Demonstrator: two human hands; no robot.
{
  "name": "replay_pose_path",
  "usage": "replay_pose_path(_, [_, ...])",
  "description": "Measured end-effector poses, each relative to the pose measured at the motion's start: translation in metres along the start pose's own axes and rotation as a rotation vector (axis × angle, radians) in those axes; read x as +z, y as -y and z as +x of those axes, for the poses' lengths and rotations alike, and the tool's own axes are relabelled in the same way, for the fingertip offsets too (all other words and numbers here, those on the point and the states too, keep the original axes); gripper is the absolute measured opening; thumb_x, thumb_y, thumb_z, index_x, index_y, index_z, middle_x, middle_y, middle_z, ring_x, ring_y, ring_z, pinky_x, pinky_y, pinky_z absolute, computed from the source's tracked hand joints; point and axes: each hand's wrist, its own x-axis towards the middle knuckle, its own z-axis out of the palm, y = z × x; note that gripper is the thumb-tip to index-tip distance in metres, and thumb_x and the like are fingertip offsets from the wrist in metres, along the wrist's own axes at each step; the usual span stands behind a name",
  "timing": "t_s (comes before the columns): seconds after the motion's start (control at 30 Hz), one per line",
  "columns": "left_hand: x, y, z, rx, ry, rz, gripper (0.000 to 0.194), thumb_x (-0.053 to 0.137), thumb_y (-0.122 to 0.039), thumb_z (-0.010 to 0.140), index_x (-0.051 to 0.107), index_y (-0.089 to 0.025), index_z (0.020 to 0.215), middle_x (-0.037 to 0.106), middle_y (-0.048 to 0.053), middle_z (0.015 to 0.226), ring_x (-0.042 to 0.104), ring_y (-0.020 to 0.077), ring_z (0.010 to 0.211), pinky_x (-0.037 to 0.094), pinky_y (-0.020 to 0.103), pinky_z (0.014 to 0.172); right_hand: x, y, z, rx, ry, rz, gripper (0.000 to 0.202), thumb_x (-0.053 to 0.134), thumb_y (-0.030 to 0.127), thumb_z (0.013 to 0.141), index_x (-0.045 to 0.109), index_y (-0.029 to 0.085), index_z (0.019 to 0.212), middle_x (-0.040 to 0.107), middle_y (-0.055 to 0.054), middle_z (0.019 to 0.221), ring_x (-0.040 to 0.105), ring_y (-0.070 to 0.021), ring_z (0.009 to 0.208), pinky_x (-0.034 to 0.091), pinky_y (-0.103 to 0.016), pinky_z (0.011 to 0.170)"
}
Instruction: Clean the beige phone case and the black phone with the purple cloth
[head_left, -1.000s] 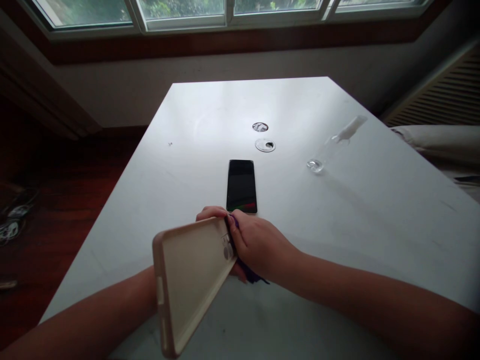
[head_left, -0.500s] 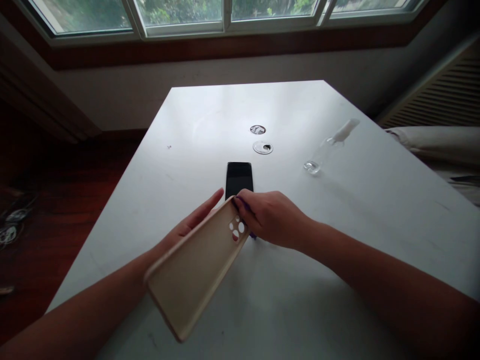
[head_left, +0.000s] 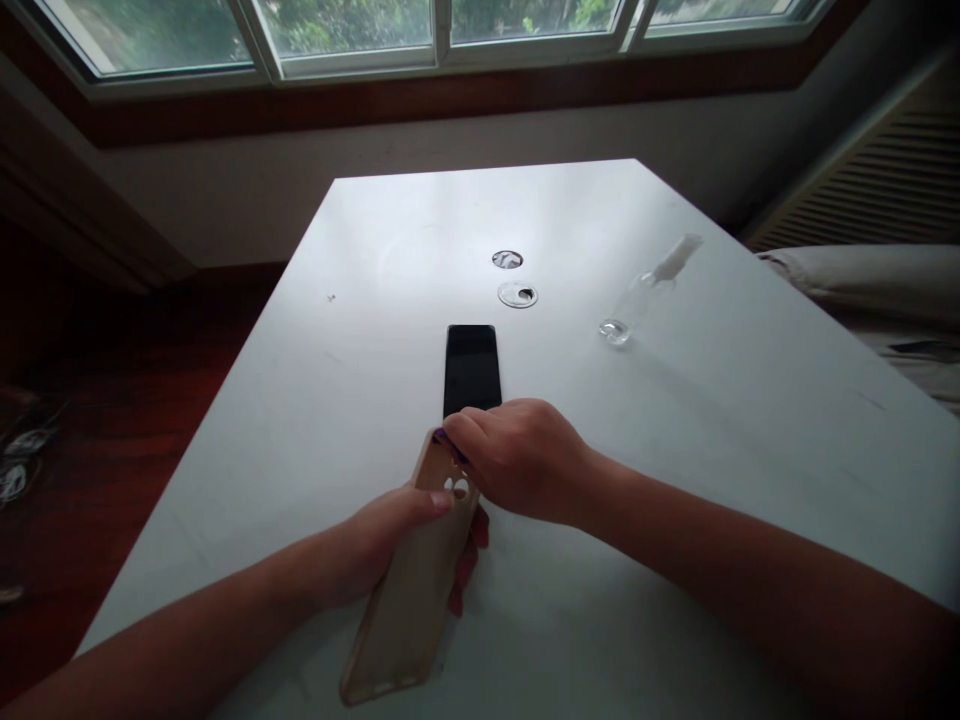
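- Left hand (head_left: 390, 540): closed around the beige phone case (head_left: 409, 600), thumb on the upper face near the camera cut-outs and fingers curled beneath; the case is held above the near part of the white worktop (head_left: 675, 420), its camera end pointing away from the person.
- Right hand (head_left: 517, 455): closed, knuckles up, pinching a purple cloth (head_left: 444, 440) of which only a small edge shows; it presses at the camera end of the case. How much cloth lies under the hand cannot be told.
- Black phone (head_left: 471, 365): flat on the worktop, screen up, just beyond the right hand; its near end is hidden behind the knuckles, so whether they touch cannot be told.
- Clear spray bottle (head_left: 645, 290): lying on its side, well apart to the right. Two round cable openings (head_left: 516, 294) sit beyond the phone.
- Risk, slipping case: it is gripped on one side only; a firm push from the right hand could twist it out of the left-hand grip and drop it on the worktop.
- Risk, knocked phone: a forward stroke of the right hand could shove the phone away along the worktop.
- Risk, snagged cloth: cloth could catch in the camera cut-outs and bend the thin rim there.
- Risk, rolling bottle: lying unsupported, the bottle could roll if the worktop is jolted.
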Motion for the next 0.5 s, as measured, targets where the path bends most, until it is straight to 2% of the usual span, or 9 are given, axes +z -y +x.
replay_pose_path(0.13, [0.0032,0.0022,-0.0001,0.022,-0.052,-0.007,0.053,0.061,-0.056,0.078,0.064,-0.008,0.099,0.061,0.011,0.079,0.061,0.0204,0.066,0.051,0.034,0.067,-0.0010,0.0028,0.0035,0.029,0.002,0.008,0.007,0.052,0.022,0.091,0.055,0.017,0.087,0.058,0.002,0.069,0.045,-0.0145,0.050,0.015,-0.029,0.050])
replay_pose_path(0.3, [-0.0012,0.0077,0.0017,0.068,-0.027,-0.034,0.052,0.061,-0.056,0.076,0.063,-0.008,0.096,0.062,0.012,0.074,0.062,0.0220,0.061,0.051,0.034,0.061,-0.0044,0.0056,0.0068,0.086,0.053,0.040,0.015,0.049,0.027,0.096,0.056,0.018,0.086,0.061,0.002,0.069,0.046,-0.0138,0.051,0.013,-0.029,0.051])
replay_pose_path(0.5, [-0.0057,0.0063,-0.0005,0.084,-0.120,-0.096,0.053,0.064,-0.053,0.072,0.065,-0.006,0.098,0.064,0.014,0.079,0.065,0.0238,0.068,0.054,0.038,0.070,-0.0063,0.0064,0.0091,0.210,0.153,0.041,0.028,0.043,0.034,0.101,0.058,0.018,0.084,0.065,0.001,0.070,0.050,-0.0140,0.054,0.012,-0.030,0.053])
